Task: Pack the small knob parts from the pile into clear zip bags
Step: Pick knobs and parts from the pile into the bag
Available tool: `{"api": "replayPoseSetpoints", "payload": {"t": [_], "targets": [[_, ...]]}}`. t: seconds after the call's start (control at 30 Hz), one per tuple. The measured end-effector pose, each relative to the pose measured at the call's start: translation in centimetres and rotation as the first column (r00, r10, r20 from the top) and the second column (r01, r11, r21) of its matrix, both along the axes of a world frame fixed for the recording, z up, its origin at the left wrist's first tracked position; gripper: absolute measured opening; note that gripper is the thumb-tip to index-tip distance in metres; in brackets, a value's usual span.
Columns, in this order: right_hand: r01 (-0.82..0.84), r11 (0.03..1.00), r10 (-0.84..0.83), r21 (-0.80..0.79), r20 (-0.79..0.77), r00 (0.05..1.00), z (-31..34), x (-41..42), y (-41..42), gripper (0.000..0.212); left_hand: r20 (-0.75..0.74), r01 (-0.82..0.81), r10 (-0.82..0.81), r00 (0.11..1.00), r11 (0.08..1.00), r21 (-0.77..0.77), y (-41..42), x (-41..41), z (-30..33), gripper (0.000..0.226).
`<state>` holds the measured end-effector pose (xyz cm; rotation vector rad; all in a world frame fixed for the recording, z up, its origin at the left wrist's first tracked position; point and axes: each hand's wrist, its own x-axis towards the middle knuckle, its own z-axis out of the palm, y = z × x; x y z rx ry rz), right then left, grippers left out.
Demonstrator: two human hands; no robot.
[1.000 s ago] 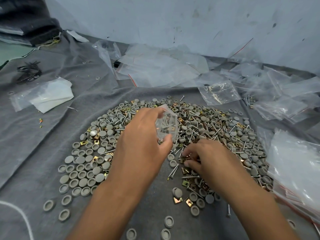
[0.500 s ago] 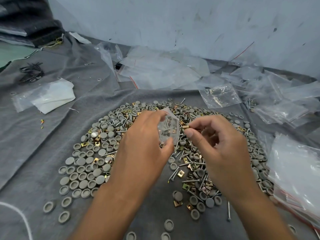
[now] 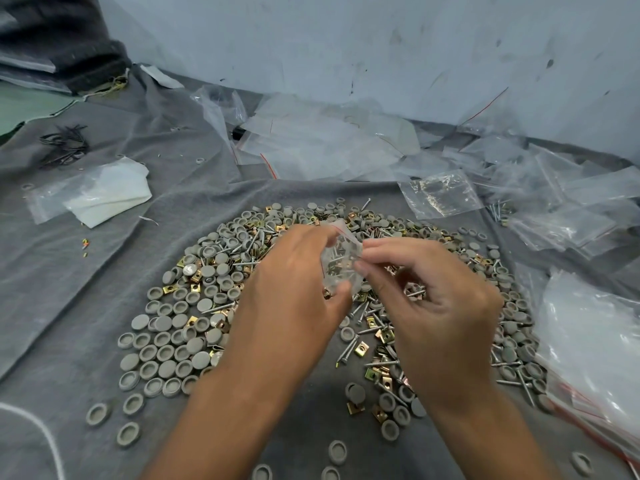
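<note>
Two hands: both are up over the pile, close together, with a small clear bag between them.
Left hand (image 3: 294, 292): its fingers and thumb curl round the small clear bag (image 3: 341, 263) and hold it up above the pile.
Right hand (image 3: 433, 299): its thumb and first finger pinch together right at the edge of the small clear bag. The thing they pinch is too tiny to make out. The other fingers are bent in loosely.
Small clear bag: it has some shiny bits inside and a thin red line near the top.
Pile (image 3: 214, 299): lots of round gray knob caps, gold square clips and silver screws lie spread on the gray cloth (image 3: 86, 306), under and around both hands.
Stray caps: a few gray caps lie apart from the pile, near the bottom edge.
Empty bags (image 3: 329, 147): many clear zip bags lie in a heap behind the pile, by the wall.
More bags (image 3: 595, 344): a stack of clear bags sits at the right, just beside the pile.
White folded bag (image 3: 104, 192): it lies on the cloth at the left, well apart from the pile.
</note>
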<state>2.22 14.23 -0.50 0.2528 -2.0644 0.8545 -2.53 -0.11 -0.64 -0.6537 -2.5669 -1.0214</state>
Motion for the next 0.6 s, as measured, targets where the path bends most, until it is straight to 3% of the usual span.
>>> {"api": "replayPoseSetpoints", "payload": {"t": [0.1,0.2,0.27,0.3,0.37,0.43,0.6], "targets": [[-0.007,0.996,0.001,0.087,0.071,0.997,-0.2,-0.3,-0.1,0.017,0.001,0.0,0.0,1.0,1.0,0.002,-0.1,0.0,0.1,0.051],[0.04,0.998,-0.045,0.043,0.117,0.992,0.3,0.2,1.0,0.012,0.008,-0.034,0.035,0.999,0.999,-0.025,-0.3,-0.2,0.0,0.05],[0.08,0.996,-0.091,0.05,0.269,0.959,0.5,0.4,2.3,0.017,0.008,-0.045,0.045,0.999,0.999,-0.029,-0.3,-0.3,0.0,0.049],[0.084,0.994,-0.108,0.076,0.413,0.904,0.4,0.4,2.8,0.02,0.009,-0.046,0.047,0.999,0.998,-0.031,-0.3,-0.3,0.0,0.049],[0.048,0.972,-0.194,0.228,0.678,0.709,-0.1,0.3,3.5,0.016,0.01,-0.046,0.046,0.999,0.998,-0.039,-0.2,-0.2,0.0,0.048],[-0.044,0.906,-0.322,0.42,0.754,0.572,-0.7,0.2,3.6,0.019,0.011,-0.041,0.041,0.999,0.998,-0.039,-0.2,-0.1,0.1,0.048],[-0.117,0.853,-0.376,0.509,0.753,0.54,-1.5,-0.3,2.9,0.034,0.024,-0.026,0.027,0.999,1.0,-0.008,-0.4,0.0,0.2,0.048]]}}
